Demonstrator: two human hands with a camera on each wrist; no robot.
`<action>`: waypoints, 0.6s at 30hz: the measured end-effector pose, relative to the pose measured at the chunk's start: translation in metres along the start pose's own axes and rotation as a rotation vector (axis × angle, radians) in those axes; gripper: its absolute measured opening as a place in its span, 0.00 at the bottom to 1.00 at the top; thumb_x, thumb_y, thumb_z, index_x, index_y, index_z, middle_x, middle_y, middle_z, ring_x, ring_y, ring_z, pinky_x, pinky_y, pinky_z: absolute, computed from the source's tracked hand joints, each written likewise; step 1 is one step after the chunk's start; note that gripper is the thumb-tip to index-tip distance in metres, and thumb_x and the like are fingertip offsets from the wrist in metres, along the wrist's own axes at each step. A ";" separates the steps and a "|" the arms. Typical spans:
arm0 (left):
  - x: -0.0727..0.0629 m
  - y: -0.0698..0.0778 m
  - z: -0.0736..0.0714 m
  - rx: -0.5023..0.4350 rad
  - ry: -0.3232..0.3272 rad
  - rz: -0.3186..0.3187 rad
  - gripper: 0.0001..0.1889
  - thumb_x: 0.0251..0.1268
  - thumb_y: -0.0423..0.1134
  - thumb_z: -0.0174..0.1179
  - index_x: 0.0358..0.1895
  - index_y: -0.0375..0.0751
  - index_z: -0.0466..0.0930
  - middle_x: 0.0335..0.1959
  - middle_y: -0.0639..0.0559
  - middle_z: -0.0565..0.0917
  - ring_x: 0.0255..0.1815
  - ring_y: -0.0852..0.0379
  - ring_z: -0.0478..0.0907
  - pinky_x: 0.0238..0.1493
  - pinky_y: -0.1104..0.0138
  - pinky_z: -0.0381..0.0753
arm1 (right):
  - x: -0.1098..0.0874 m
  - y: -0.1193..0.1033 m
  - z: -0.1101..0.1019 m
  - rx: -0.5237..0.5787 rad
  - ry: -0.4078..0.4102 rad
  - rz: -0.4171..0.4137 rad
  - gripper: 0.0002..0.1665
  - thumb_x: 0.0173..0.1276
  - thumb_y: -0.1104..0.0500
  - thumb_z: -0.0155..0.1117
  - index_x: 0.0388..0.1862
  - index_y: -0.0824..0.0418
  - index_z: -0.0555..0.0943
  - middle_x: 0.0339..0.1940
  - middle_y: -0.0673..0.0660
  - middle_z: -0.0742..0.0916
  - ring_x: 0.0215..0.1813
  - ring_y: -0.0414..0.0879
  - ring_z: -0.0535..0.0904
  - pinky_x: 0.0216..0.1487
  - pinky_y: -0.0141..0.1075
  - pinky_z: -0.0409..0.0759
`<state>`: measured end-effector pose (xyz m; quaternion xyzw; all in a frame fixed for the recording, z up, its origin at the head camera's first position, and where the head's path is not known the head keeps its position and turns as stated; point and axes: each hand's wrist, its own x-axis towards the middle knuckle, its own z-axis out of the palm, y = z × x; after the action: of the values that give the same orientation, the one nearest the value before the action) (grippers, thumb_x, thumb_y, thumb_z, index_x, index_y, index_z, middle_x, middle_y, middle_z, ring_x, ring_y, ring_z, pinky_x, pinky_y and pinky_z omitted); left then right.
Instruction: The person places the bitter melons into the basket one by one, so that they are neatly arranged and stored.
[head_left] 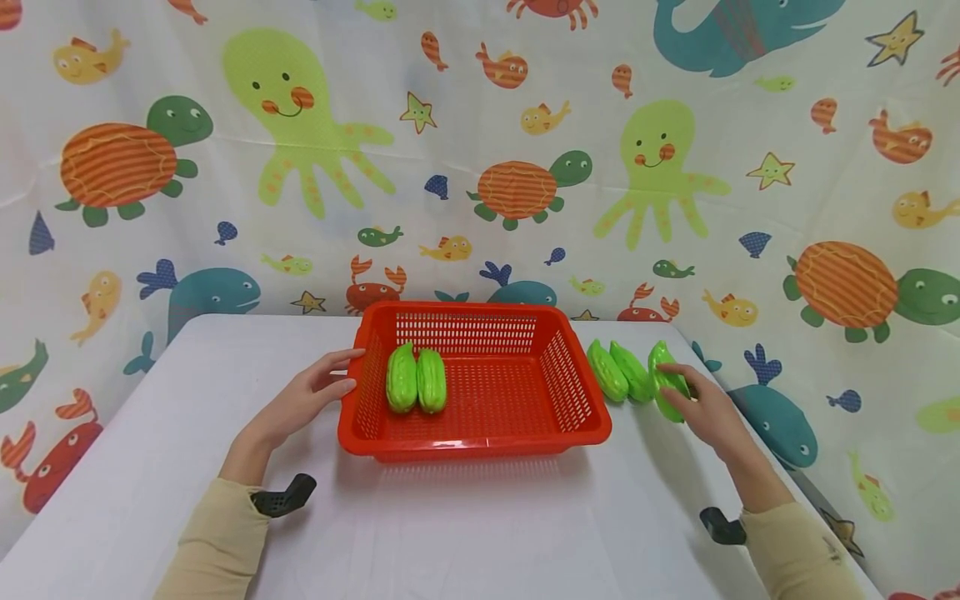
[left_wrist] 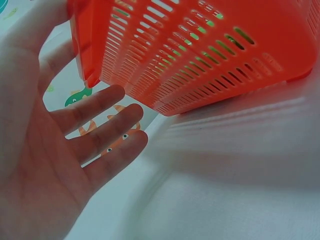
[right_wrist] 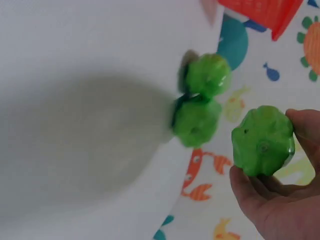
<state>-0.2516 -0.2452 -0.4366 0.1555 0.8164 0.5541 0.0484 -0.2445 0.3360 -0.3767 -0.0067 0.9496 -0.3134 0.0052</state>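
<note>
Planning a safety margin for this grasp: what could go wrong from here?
1. The right hand holds a glossy green piece near the table's right edge; if it slips, it might roll off.
2. The two loose green pieces lie close by; a sideways move could knock them.
3. The left hand touches only the left rim of the red basket; a bump might shift it.

I see a pale cloth (head_left: 450, 125) printed with sea creatures across the upper frame, a white table (head_left: 465, 533) below.
</note>
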 end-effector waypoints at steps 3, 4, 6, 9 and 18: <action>0.000 0.000 0.000 -0.001 0.000 -0.002 0.30 0.73 0.50 0.54 0.75 0.55 0.59 0.69 0.38 0.65 0.65 0.35 0.67 0.59 0.40 0.72 | -0.001 -0.015 0.000 0.042 0.006 -0.020 0.35 0.75 0.42 0.52 0.75 0.55 0.63 0.71 0.71 0.66 0.64 0.67 0.66 0.58 0.61 0.74; 0.000 0.000 0.000 -0.002 -0.001 -0.003 0.30 0.73 0.50 0.54 0.75 0.55 0.59 0.69 0.38 0.65 0.65 0.35 0.67 0.59 0.40 0.72 | -0.001 -0.020 0.000 0.058 0.001 -0.027 0.35 0.75 0.41 0.52 0.75 0.55 0.62 0.71 0.71 0.66 0.65 0.68 0.66 0.58 0.61 0.74; 0.000 0.001 0.000 -0.003 -0.002 -0.004 0.30 0.73 0.50 0.54 0.75 0.55 0.59 0.69 0.37 0.65 0.65 0.35 0.67 0.59 0.40 0.72 | -0.002 -0.031 0.001 0.092 -0.023 -0.035 0.37 0.74 0.40 0.53 0.75 0.54 0.61 0.70 0.72 0.66 0.66 0.69 0.66 0.58 0.61 0.74; 0.000 0.001 0.000 -0.001 -0.002 -0.003 0.30 0.73 0.50 0.54 0.75 0.55 0.59 0.69 0.38 0.65 0.65 0.36 0.67 0.59 0.39 0.72 | -0.005 -0.046 0.002 0.125 -0.072 -0.043 0.37 0.73 0.40 0.55 0.74 0.54 0.60 0.70 0.72 0.66 0.66 0.70 0.67 0.57 0.61 0.75; 0.000 0.000 -0.001 0.005 0.003 0.000 0.30 0.73 0.50 0.54 0.75 0.55 0.60 0.69 0.38 0.66 0.65 0.36 0.68 0.58 0.40 0.73 | -0.013 -0.078 0.012 0.149 -0.109 -0.134 0.33 0.73 0.44 0.58 0.72 0.52 0.64 0.67 0.68 0.71 0.63 0.68 0.73 0.51 0.53 0.82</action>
<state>-0.2520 -0.2455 -0.4362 0.1548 0.8180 0.5521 0.0468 -0.2310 0.2660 -0.3396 -0.0870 0.9194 -0.3818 0.0365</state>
